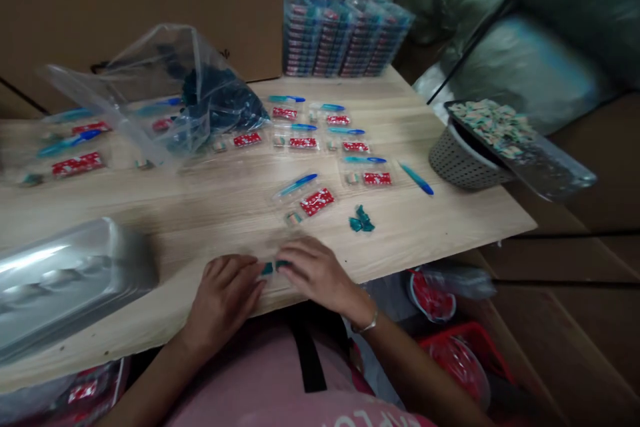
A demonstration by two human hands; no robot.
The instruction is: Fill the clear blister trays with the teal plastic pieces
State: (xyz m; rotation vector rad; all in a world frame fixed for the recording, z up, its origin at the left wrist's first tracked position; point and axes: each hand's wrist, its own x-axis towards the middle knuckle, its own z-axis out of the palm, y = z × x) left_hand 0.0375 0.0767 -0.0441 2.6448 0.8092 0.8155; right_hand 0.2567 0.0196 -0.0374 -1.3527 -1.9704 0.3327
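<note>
The left hand and right hand meet near the table edge, fingertips pinching small teal plastic pieces, not clenched. More teal pieces lie just ahead, beside clear packets laid out in rows, each holding a red card and blue stick — a clear plastic bag bulges with dark pieces.

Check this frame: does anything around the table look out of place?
Yes. Beside the right edge of the table, a tray heaped with small pieces sits tilted on a tipped gray basket. It looks precarious, since the pieces could slide off.
</note>
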